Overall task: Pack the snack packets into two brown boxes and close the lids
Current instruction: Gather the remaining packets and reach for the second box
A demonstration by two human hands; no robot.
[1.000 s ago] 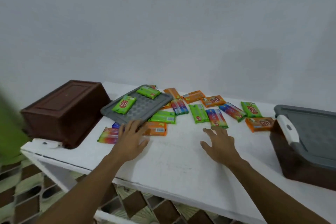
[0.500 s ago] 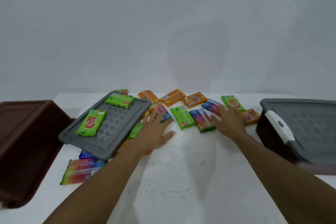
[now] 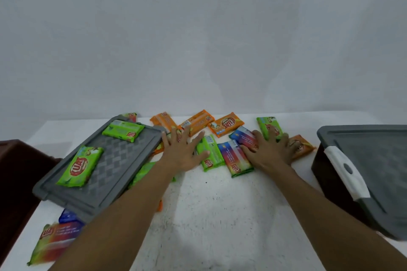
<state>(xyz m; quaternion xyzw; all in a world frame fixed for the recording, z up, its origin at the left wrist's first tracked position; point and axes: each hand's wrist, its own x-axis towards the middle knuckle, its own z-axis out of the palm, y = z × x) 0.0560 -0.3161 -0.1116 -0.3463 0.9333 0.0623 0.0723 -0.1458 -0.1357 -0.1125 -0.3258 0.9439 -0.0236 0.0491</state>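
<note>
On the white tabletop (image 3: 220, 215), between your two arms, the snack packets (image 3: 224, 124) lie loose in a bunch, none in a box yet. A green packet (image 3: 209, 154) and a rainbow packet (image 3: 234, 157) sit side by side in the middle.

Your left hand (image 3: 184, 152) lies flat on the packets, fingers spread. Your right hand (image 3: 269, 152) lies flat too. Neither hand grips anything. I think you spread them wide to sweep many packets together.

A loose grey lid (image 3: 114, 167) rests tilted on some packets and hides them. Two more packets ride on it, so it is in your way.

The right brown box (image 3: 326, 174) has its own lid (image 3: 374, 160) on top, so it needs opening. The left brown box (image 3: 17, 182) is at the edge; its opening does not show.
</note>
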